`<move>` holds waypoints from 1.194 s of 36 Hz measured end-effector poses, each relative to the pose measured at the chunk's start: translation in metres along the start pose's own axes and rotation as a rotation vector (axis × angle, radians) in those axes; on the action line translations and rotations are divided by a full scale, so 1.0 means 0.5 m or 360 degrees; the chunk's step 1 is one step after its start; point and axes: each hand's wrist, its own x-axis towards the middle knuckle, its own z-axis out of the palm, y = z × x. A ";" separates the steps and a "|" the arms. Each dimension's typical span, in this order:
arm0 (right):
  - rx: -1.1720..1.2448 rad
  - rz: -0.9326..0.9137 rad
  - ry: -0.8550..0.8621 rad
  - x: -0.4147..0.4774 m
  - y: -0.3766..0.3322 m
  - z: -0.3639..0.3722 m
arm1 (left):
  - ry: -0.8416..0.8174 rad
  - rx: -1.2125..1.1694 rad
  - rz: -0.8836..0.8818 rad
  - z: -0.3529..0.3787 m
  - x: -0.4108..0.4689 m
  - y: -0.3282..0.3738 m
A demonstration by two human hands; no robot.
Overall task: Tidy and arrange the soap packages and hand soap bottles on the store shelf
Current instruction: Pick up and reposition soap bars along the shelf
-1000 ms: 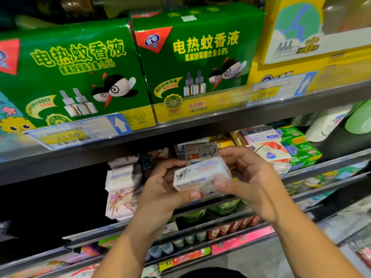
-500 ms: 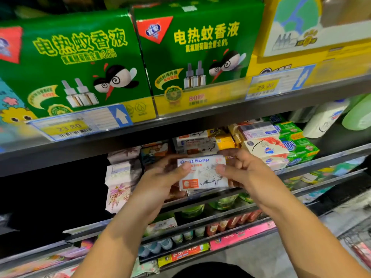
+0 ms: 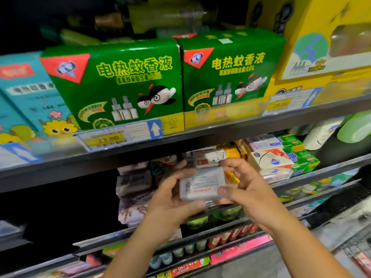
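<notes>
The main risk is a drop. The soap package [image 3: 201, 185] is held in the air in front of the middle shelf's front rail [image 3: 313, 174], with nothing under it but the lower shelves. Its wrapper looks glossy, so it could probably slip and fall among the green tubs [image 3: 226, 212] below if either hand loosens.

A second risk comes when it is pushed in. The stack of soap boxes [image 3: 208, 157] directly behind it looks uneven, and a nudge from the knuckles could topple it toward the red-and-white soap package [image 3: 271, 160] and the green soap packages [image 3: 301, 155] on its right.

The face turned toward the camera carries fine print and what seems to be a barcode. Shelved this way, the package would likely show its back.

The package sits just right of the frame's centre, between the two hands and touching both. The left hand [image 3: 170, 201] grasps its left end, with the thumb along the lower edge. How the fingers behind it lie is too blurred to tell. The right hand [image 3: 248, 190] pinches the right end, thumb on the lower right corner and fingers curled over the top.

The hand soap bottles [image 3: 321, 133] stand well apart at the right edge, untouched.
</notes>
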 end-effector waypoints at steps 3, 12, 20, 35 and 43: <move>-0.0068 -0.0016 -0.0051 -0.014 0.015 0.013 | 0.0270 0.0055 -0.0053 -0.004 0.014 0.003; -0.0181 -0.0095 0.0330 -0.043 0.041 0.055 | -0.0033 0.0053 -0.0130 -0.020 0.032 -0.009; -0.0056 -0.0073 0.0527 -0.128 0.042 0.024 | -0.0420 -0.0102 -0.0107 0.003 0.035 -0.038; -0.2519 0.1278 0.0759 -0.372 0.107 -0.347 | -0.0533 0.0719 -0.0159 0.194 0.033 -0.123; -0.1966 0.0845 0.0787 -0.456 0.183 -0.588 | -0.0765 0.0791 -0.0202 0.502 0.052 -0.204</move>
